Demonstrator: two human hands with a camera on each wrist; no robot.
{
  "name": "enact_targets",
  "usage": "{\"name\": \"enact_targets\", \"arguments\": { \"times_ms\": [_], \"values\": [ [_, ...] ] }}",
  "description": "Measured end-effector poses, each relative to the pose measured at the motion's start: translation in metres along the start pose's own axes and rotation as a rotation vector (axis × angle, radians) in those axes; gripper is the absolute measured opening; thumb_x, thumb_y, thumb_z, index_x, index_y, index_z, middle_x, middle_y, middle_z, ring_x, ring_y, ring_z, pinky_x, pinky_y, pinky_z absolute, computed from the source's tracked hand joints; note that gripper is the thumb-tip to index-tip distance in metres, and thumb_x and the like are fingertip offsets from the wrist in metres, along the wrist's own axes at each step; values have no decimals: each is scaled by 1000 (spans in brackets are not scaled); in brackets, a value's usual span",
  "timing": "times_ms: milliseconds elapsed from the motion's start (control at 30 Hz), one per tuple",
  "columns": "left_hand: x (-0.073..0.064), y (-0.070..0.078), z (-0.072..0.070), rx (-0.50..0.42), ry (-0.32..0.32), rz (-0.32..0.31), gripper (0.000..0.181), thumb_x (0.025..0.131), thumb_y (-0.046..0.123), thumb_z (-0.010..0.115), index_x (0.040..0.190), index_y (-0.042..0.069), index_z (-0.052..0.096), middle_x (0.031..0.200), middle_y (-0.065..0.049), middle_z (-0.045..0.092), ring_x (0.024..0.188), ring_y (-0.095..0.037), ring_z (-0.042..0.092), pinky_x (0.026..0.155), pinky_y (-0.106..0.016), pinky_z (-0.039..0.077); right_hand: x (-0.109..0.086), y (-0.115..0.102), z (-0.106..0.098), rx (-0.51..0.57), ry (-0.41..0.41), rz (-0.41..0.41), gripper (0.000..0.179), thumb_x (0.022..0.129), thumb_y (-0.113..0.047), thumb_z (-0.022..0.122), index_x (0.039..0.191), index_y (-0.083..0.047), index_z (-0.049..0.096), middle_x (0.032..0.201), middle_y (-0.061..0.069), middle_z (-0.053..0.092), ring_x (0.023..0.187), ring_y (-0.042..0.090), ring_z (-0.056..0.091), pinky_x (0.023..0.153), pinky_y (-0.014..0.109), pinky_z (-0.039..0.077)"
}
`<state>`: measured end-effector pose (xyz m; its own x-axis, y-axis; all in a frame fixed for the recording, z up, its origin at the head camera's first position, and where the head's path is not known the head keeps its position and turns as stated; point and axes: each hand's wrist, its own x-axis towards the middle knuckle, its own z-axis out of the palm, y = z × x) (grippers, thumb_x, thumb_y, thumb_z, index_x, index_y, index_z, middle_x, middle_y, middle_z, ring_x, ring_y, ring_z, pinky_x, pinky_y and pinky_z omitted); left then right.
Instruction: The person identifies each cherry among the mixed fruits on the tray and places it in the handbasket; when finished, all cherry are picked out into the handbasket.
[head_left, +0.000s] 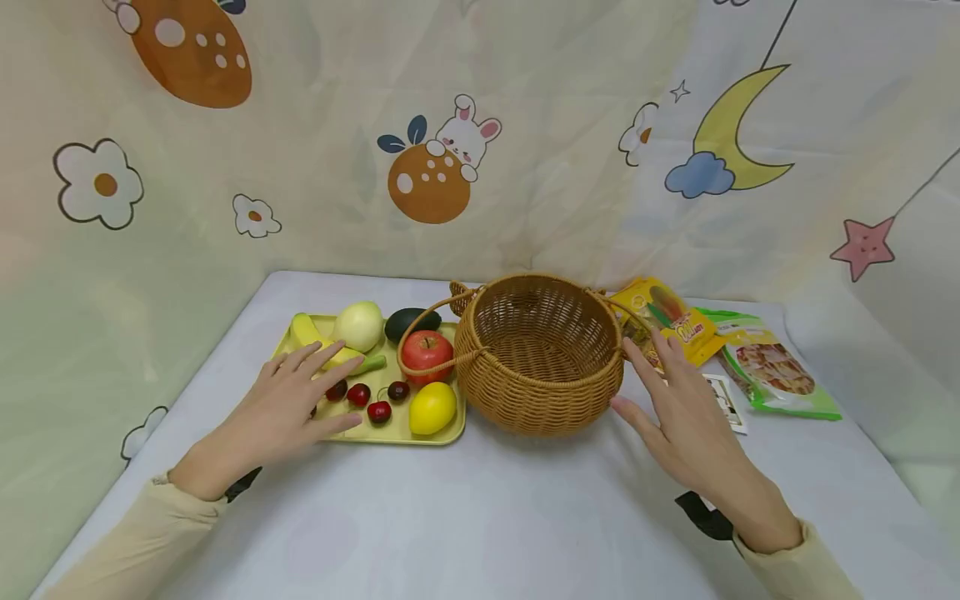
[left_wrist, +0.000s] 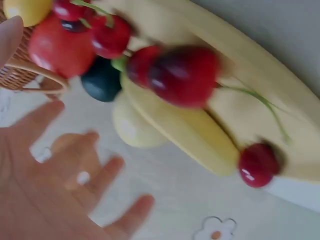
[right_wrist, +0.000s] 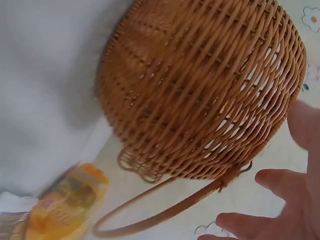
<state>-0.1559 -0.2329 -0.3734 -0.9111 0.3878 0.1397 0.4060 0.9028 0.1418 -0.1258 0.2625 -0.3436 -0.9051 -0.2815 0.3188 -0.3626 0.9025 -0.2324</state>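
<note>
My left hand (head_left: pixel 288 404) hovers with spread fingers over the left side of a yellow tray (head_left: pixel 397 441). Around it on the tray are a banana (head_left: pixel 307 330), cherries (head_left: pixel 379 412), a lemon (head_left: pixel 432 408), a red apple (head_left: pixel 427 354), a pale round onion-like vegetable (head_left: pixel 359 325) and a dark green oval fruit (head_left: pixel 412 323). A round wicker basket (head_left: pixel 540 408) stands right of the tray, its two handles folded outward; the inside looks bare. At the basket's right rim is my right hand (head_left: pixel 686 425), fingers extended and apart, holding nothing.
Behind the right hand lie a yellow snack bag (head_left: pixel 667 321), a green and white snack bag (head_left: pixel 780 367) and a small white printed card (head_left: pixel 723 402). The left basket handle (head_left: pixel 405 346) reaches over the tray's apple. A patterned cloth (head_left: pixel 562 167) hangs behind the table.
</note>
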Motion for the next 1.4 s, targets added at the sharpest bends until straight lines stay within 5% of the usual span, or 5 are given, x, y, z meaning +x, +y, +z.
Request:
{"name": "enact_targets", "arguments": {
  "times_ms": [200,467,633,933,1400],
  "values": [
    [0,-17,-5,-20,54,87,62,90,49,75,145,25,60,145,-9,62,131,-33,51,94,-52,40,20,-6,0,6,156,-146,62,102,-27,64,159,-21,39,167,21,30,133,53,51,88,65,51],
    [10,-31,-7,-108,140,189,45,85,25,85,128,18,74,118,-1,78,90,-19,59,74,-34,42,32,-5,2,38,195,-158,46,104,-23,61,149,-17,55,159,23,43,141,47,46,99,66,48],
    [9,-36,-6,-159,91,144,43,83,25,87,124,19,77,103,2,80,77,-15,51,64,-25,38,30,-5,6,68,200,-152,39,104,-23,60,142,-14,63,156,25,47,140,49,47,100,68,46],
    [-6,-50,-8,-113,36,16,38,79,30,89,115,22,81,84,2,71,72,-9,45,60,-24,35,30,-6,14,122,220,-135,36,104,-23,62,138,-13,67,155,26,47,141,48,47,102,69,44],
    [-18,-57,0,-107,14,-17,38,76,30,91,112,18,82,77,3,67,73,-10,48,60,-24,35,29,-6,17,125,215,-136,37,103,-23,62,139,-14,66,155,25,47,140,48,48,95,67,50]
  ]
}}
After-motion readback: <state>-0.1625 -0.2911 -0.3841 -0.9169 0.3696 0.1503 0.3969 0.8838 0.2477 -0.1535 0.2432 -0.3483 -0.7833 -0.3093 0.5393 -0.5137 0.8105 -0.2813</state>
